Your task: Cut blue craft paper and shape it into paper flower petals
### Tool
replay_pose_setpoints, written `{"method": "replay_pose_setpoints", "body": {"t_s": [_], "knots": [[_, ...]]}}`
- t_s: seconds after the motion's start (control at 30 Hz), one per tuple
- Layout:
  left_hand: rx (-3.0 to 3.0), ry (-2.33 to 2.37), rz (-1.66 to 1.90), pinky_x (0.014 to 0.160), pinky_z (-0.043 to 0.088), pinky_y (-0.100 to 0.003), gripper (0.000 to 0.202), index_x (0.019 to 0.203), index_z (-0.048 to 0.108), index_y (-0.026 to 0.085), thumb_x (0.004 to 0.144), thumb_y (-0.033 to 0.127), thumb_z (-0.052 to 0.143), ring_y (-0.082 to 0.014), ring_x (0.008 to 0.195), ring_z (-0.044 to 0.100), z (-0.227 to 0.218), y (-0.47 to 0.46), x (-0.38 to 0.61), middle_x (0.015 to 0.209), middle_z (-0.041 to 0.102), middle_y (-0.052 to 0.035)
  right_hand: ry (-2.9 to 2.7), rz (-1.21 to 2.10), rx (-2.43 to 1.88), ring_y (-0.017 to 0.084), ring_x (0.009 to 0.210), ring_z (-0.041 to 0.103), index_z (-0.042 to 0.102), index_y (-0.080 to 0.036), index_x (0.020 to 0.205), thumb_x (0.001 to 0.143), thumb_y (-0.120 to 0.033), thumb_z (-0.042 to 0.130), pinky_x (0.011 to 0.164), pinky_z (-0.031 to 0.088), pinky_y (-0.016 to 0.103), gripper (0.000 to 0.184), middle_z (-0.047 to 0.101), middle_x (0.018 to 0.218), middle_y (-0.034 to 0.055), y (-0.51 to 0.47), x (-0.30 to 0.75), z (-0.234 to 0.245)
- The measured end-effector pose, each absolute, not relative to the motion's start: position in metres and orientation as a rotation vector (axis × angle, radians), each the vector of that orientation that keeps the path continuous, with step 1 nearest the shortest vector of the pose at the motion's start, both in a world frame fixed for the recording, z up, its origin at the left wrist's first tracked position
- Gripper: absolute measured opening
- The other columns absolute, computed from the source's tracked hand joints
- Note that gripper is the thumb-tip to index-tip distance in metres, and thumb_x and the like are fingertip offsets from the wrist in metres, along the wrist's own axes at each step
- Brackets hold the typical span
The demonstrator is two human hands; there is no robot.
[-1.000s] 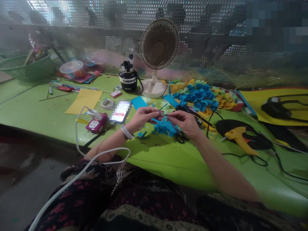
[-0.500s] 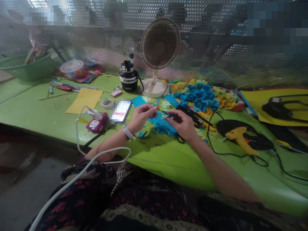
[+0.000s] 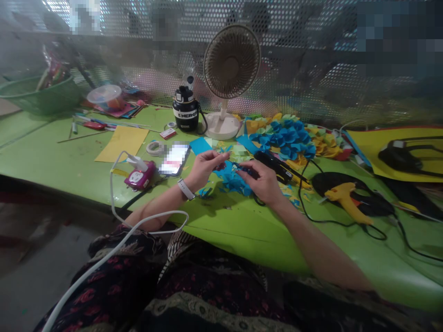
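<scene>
Two hands face each other above the bench, fingertips apart. Left hand: grip together at thumb and forefinger; whether it pinches anything cannot be told. Right hand: grip clamped on a small dark piece, its long axis hidden by fingers. Blue paper scraps lie below and between both grips, right hand nearer.

Wears pale watch strap at wrist behind left hand. Leaves forearm behind right hand bare. Wears dark garment below both hands: reddish-pink flowers, olive patterned band.
</scene>
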State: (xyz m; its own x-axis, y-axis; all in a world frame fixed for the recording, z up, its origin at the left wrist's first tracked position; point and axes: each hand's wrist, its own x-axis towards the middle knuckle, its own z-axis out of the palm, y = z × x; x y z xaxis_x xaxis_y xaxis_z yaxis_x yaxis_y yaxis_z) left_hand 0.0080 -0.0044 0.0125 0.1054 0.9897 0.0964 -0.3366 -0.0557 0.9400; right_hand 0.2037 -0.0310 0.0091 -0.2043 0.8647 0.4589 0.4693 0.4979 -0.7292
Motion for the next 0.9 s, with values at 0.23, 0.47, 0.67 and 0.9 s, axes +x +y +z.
{"method": "replay_pose_setpoints", "body": {"t_s": [0.23,0.47,0.67,0.9], "knots": [[1.124,0.81,1.286,0.056,0.045,-0.021,0.042,0.074,0.07,0.016,0.059,0.051,0.089,-0.0078,0.059,0.06,0.016,-0.0071,0.0079,0.069,0.071,-0.0011,-1.807,0.624,-1.127,0.024,0.084,0.071,0.074,-0.022,0.095,0.089,-0.049,0.065,0.078,0.056,0.039,0.029,0.076,0.093,0.0068,-0.0278,0.206,0.0109],[1.142,0.846,1.274,0.061,0.05,-0.023,0.041,0.082,0.074,0.017,0.063,0.051,0.087,-0.0105,0.066,0.067,0.012,-0.0043,0.0055,0.076,0.074,-0.0022,-1.778,0.779,-1.125,0.015,0.057,0.061,0.073,-0.023,0.095,0.086,-0.053,0.066,0.055,0.051,0.03,0.032,0.073,0.079,0.0033,-0.0245,0.2092,0.0113],[1.095,0.854,1.266,0.06,0.05,-0.023,0.041,0.083,0.076,0.018,0.061,0.049,0.089,-0.0108,0.065,0.067,0.0091,-0.0027,0.0058,0.076,0.075,-0.0024,-1.754,0.955,-1.109,0.011,0.043,0.049,0.071,-0.022,0.09,0.082,-0.057,0.069,0.044,0.043,0.027,0.036,0.068,0.066,-0.0001,-0.0246,0.2085,0.0149],[1.056,0.84,1.245,0.06,0.05,-0.022,0.041,0.082,0.075,0.018,0.058,0.048,0.09,-0.0096,0.063,0.066,0.0122,-0.0038,0.0059,0.077,0.074,-0.0016,-1.791,0.877,-1.13,0.013,0.048,0.054,0.07,-0.021,0.092,0.085,-0.054,0.067,0.049,0.046,0.028,0.034,0.067,0.066,-0.0004,-0.0289,0.2064,0.0146]]}}
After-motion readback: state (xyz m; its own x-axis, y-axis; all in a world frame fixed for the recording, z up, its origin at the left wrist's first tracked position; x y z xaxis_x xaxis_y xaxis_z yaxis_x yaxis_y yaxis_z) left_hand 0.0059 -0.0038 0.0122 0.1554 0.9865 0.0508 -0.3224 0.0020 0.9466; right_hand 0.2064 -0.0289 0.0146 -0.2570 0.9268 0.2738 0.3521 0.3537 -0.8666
